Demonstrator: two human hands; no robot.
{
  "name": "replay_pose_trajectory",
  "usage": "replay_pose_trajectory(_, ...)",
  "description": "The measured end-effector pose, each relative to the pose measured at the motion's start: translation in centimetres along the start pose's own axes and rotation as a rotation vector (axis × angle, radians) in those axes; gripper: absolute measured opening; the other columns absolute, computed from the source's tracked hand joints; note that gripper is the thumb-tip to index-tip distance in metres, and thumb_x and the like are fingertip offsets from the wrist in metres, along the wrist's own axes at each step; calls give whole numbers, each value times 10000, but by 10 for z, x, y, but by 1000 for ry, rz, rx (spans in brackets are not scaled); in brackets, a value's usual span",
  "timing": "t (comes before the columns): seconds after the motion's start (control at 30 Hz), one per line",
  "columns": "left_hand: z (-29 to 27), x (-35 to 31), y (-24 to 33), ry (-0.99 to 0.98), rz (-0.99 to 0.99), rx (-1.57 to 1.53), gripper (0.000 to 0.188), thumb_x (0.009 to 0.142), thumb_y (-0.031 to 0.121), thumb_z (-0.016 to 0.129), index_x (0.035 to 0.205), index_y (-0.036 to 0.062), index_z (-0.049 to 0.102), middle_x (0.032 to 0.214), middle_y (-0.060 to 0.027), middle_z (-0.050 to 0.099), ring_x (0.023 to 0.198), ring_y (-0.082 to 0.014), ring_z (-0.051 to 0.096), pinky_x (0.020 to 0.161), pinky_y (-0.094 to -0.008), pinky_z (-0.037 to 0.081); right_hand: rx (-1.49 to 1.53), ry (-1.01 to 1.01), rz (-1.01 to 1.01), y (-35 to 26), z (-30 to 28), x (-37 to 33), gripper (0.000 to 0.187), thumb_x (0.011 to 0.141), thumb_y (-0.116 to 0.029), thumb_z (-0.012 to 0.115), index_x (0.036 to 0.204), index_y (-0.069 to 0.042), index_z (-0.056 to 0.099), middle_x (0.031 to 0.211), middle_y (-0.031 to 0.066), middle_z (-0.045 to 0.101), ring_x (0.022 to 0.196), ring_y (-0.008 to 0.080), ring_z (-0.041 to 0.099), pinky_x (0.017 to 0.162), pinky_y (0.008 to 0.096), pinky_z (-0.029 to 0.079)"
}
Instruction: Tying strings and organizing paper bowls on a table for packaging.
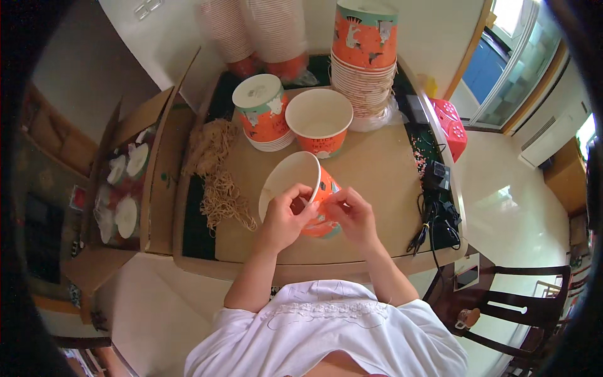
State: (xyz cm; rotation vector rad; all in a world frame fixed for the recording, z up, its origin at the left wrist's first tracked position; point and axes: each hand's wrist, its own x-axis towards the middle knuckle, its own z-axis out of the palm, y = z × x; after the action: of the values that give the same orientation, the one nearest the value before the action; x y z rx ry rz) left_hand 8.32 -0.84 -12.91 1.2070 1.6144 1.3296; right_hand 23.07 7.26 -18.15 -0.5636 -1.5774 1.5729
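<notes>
An orange and green paper bucket lies tilted on its side just in front of me, its white mouth toward the left. My left hand is closed over the near part of its rim, fingers reaching inside the mouth. Against its printed outer wall, my right hand is closed in a pinch; whatever its fingertips hold is too small to make out. Right behind stands an upright paper bucket, mouth up. To its left, a short stack of upside-down buckets shows a white base on top.
Tan strings lie in a tangle at the table's left. A tall bucket stack and wrapped stacks stand at the back. Black cables with an adapter lie at right. An open cardboard box adjoins the left edge.
</notes>
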Motion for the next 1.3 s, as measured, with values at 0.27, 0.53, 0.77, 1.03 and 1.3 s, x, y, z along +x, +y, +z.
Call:
replay_pose_trajectory(0.27,17,-4,8,47,-24,108,126,810,14,611,930,-9,583,795,-52,624,652,-98,585,605,-273,494,-3,86,-7,0,4,-11,159,821,101,556,925,-5,611,931,65,572,804,133,596,713,238,510)
replay_pose_trajectory(0.53,24,-2,4,65,20,198,173,767,-7,620,937,-4,588,819,-91,634,649,-154,597,609,-300,499,-431,179,-245,-7,-2,-15,250,785,124,585,950,-45,668,886,85,588,777,164,590,604,260,479)
replay_pose_trajectory(0.77,28,2,8,81,-3,193,174,795,11,617,966,-7,588,781,-54,634,666,-105,593,620,-257,495,-539,152,-415,2,-2,-26,326,781,117,596,1042,-56,685,873,84,579,750,164,577,590,254,469)
replay_pose_trajectory(1.03,36,5,3,105,84,286,168,804,22,620,961,-12,572,781,-71,639,670,-118,606,624,-265,501,-353,219,-147,8,8,-28,427,822,89,581,1227,-30,517,866,63,575,742,130,577,637,256,477)
replay_pose_trajectory(1.3,46,2,11,51,198,230,274,813,32,634,1081,45,577,819,-84,592,656,-163,579,580,-302,481,357,178,180,-3,-22,-24,226,860,-2,622,975,-74,441,833,16,584,709,72,544,594,199,422)
